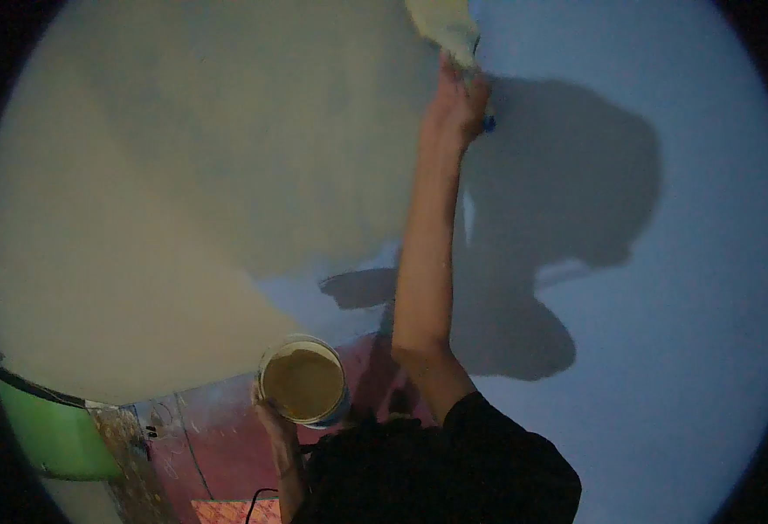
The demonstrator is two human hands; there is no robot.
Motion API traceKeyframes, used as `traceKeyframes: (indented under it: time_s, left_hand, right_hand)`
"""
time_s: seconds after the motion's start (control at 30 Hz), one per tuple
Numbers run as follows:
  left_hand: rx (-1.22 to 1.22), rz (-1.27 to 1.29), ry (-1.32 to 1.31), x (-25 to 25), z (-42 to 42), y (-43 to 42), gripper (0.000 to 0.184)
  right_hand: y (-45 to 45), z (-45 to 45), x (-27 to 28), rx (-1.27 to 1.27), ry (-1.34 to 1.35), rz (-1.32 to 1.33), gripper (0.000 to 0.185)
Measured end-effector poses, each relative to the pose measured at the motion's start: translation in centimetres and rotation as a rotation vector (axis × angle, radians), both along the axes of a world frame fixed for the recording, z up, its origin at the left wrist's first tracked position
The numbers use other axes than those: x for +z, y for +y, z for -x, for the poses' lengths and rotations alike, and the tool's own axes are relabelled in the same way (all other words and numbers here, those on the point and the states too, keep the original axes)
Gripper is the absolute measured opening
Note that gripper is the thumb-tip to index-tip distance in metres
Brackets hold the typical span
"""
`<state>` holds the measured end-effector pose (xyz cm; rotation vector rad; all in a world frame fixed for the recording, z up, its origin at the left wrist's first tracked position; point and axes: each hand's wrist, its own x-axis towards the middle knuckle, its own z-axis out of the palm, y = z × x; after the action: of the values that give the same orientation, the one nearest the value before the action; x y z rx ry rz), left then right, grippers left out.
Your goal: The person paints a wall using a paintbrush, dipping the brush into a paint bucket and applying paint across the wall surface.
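Observation:
At the top centre my right hand (pixel 464 105) is closed round the handle of a wide paint brush (pixel 447 28), with my arm stretched up. The brush head is coated in pale yellow paint and lies against the wall, where the yellowish coat borders the blue surface. Low in the view, my left hand (pixel 272 412) grips the left side of a round paint bucket (pixel 303 382). Yellow-brown paint shows inside it, and its rim is smeared.
The wall is yellowish (pixel 139 218) on the left and blue (pixel 689 349) on the right, with a dark shadow across it. Below are a reddish panel (pixel 218 437), a green surface (pixel 52 432) and a black cable (pixel 255 502).

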<state>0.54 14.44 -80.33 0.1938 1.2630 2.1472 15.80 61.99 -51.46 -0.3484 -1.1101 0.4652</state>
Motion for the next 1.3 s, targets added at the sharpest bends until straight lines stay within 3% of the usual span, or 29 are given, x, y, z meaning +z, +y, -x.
traceKeyframes:
  time_s: [0.07,0.13,0.2,0.23,0.3,0.37,0.4,0.47,0.53,0.57,0.6,0.67,0.73,0.77,0.8,0.87,0.97,1.03,1.07,1.17,1.3]
  left_hand:
    - [-0.065,0.054,0.102,0.5,0.1,-0.4,0.040]
    - [-0.043,-0.003,0.033,-1.2,1.1,-1.3,0.040]
    - [-0.025,-0.050,-0.044,-0.8,1.0,-1.8,0.040]
    - [-0.029,-0.023,0.047,1.0,0.4,-1.2,0.042]
    - [-0.038,0.003,0.137,2.3,0.1,-0.9,0.043]
    - [-0.076,0.032,0.123,3.2,0.2,-1.0,0.043]
    - [-0.091,0.043,0.120,3.2,0.3,-1.2,0.043]
    - [-0.041,0.016,0.043,2.9,0.3,-1.4,0.041]
    - [-0.047,0.027,-0.032,5.9,-0.7,-0.7,0.042]
    - [-0.050,0.038,-0.107,6.9,-0.9,-0.6,0.043]
    - [-0.049,0.038,-0.107,5.4,-0.4,-1.4,0.043]
    - [-0.071,-0.021,-0.029,1.8,1.0,-2.9,0.042]
    - [-0.072,-0.025,-0.011,2.4,0.7,-2.3,0.044]
    - [-0.067,-0.005,-0.022,3.5,0.3,-1.9,0.047]
    - [-0.060,0.000,-0.025,3.7,0.2,-1.9,0.047]
    - [-0.036,-0.004,-0.049,3.9,0.2,-1.7,0.038]
    - [-0.021,-0.040,-0.241,2.2,0.8,-1.2,0.036]
    - [-0.022,-0.022,-0.200,3.9,0.2,-0.7,0.035]
    - [-0.023,-0.007,-0.184,4.0,0.0,-0.9,0.035]
    - [-0.022,0.063,-0.105,2.9,0.5,-0.6,0.036]
    - [-0.014,-0.014,-0.093,3.1,0.4,-0.4,0.039]
  right_hand:
    - [-0.2,-0.2,-3.7,-0.044,-0.038,0.086,0.051]
    - [-2.2,-0.9,-6.6,0.033,-0.006,0.295,0.051]
    - [-5.6,-1.7,-9.7,0.308,0.300,0.406,0.052]
    - [-7.1,-1.6,-11.2,0.513,0.551,0.385,0.052]
    - [-10.9,-1.9,-13.3,0.514,0.614,0.520,0.043]
    - [-11.6,-1.7,-19.1,0.421,0.598,0.596,0.039]
    - [-10.1,-1.8,-26.7,0.104,0.237,0.642,0.037]
    - [-10.8,-1.9,-31.6,-0.218,-0.126,0.662,0.035]
    - [-14.4,-1.5,-29.3,0.148,0.481,0.982,0.046]
    - [-16.1,-1.8,-28.0,0.149,0.482,0.980,0.046]
    - [-17.6,-2.1,-26.6,0.009,0.290,1.156,0.048]
    - [-18.4,-2.1,-28.5,-0.126,0.085,1.319,0.050]
    - [-15.9,-1.4,-36.6,-0.159,-0.045,1.306,0.059]
    - [-15.4,-0.6,-36.4,-0.154,-0.053,1.308,0.059]
    - [-14.0,0.8,-35.3,-0.276,-0.187,1.124,0.058]
    - [-11.8,1.9,-29.4,-0.182,-0.119,0.909,0.060]
    - [-11.4,2.2,-14.3,0.290,0.393,0.689,0.060]
    - [-13.8,2.3,-4.6,0.226,0.452,0.546,0.041]
    - [-14.5,1.7,-1.7,0.283,0.392,0.489,0.041]
    - [-15.1,0.1,2.2,0.396,0.308,0.336,0.042]
    - [-14.6,0.4,1.6,0.470,0.243,0.192,0.044]
